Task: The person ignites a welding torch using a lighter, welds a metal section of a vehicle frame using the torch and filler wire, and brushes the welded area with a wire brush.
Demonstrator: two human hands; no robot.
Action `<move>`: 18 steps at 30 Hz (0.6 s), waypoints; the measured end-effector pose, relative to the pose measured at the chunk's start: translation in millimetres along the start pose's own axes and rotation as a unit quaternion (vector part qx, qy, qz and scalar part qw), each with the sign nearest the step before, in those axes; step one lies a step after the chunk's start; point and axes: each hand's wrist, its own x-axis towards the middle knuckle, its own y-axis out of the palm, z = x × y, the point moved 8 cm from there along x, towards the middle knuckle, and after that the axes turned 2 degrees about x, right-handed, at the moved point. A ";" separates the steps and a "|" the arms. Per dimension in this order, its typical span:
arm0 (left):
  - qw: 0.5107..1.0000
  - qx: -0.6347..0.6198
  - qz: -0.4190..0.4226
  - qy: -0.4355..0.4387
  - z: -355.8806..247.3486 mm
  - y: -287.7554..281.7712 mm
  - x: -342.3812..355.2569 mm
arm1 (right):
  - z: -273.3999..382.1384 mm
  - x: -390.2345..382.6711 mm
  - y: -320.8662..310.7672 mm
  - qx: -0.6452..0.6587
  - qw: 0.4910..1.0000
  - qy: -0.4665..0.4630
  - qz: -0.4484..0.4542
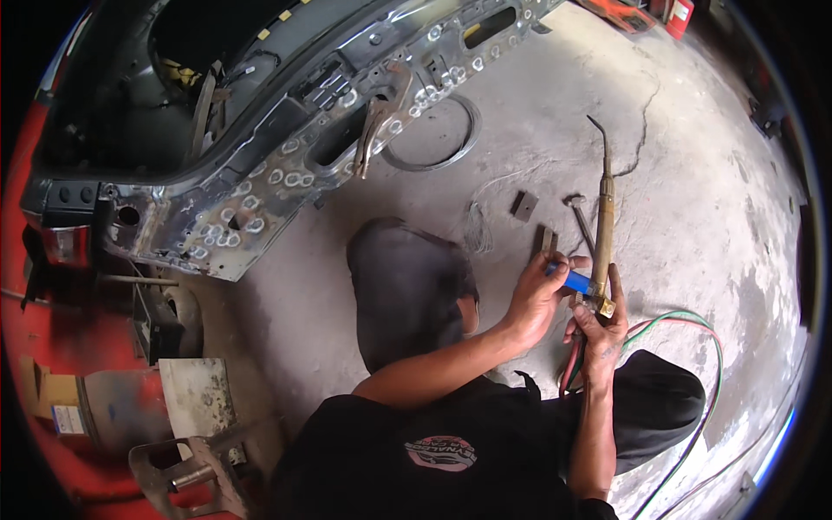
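Note:
My right hand (601,334) is wrapped round the valve end of a brass gas welding torch (605,227), whose thin bent tip points away from me. Red and green hoses (718,348) trail off to the right. My left hand (536,299) pinches a blue lighter (570,278) between thumb and fingers, close beside the torch body. The lighter's far end meets or overlaps the torch; I cannot tell which. No flame shows at the tip. A hammer (579,211) lies on the floor just left of the torch.
A car body frame (286,169) with many ground spots crosses the upper left, with locking pliers (374,130) clamped on it. A wire coil (475,139), a metal block (523,205) and a metal bar (547,237) lie on the concrete. A rusty bracket (195,477) stands lower left.

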 end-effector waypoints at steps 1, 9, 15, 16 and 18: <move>1.000 -0.001 -0.009 -0.001 -5.7 -1.0 -1.6 | -1.3 1.0 -2.5 -0.003 1.000 -0.004 0.002; 0.974 0.225 -0.013 -0.004 -14.4 -32.7 -16.0 | -6.4 -2.8 -2.3 -0.053 0.998 0.009 0.034; 0.924 0.280 0.124 -0.229 22.0 -30.4 -35.1 | -12.7 -4.1 -3.3 -0.027 0.998 0.003 0.060; 0.922 0.281 0.128 -0.232 25.6 -30.8 -36.5 | -15.5 -4.1 -4.0 -0.016 0.998 0.008 0.064; 0.971 0.144 0.075 -0.177 20.2 -34.9 -31.0 | -15.7 -3.8 -3.7 -0.007 0.998 0.006 0.065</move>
